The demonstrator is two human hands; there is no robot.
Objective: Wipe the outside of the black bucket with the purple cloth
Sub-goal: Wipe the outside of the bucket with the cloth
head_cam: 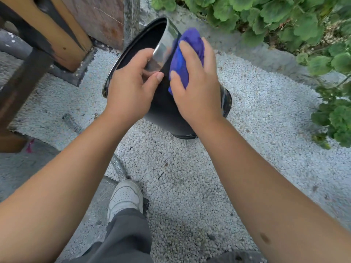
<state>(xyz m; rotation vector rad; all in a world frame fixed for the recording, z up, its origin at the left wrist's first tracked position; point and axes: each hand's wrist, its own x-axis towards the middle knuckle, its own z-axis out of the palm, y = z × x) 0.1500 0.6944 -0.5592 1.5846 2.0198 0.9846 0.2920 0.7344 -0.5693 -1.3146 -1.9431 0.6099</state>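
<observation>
Both hands work at the frame's center: our left hand (131, 86) clamps the rim of the tilted black bucket (165, 109), while our right hand (197, 88) presses the bunched purple cloth (187, 54) flat-fingered against its outer wall. We judge the glossy wall could slip from our rim grip if we push too hard, dropping the bucket onto the gravel (190, 177). Wooden post (62, 35) at upper left and plants (284, 19) at upper right crowd it; our shoe (125, 196) stands below.

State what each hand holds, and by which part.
The left hand grips the tilted bucket at its rim, fingers over the edge. The right hand presses the bunched cloth against the bucket's outer wall.
</observation>
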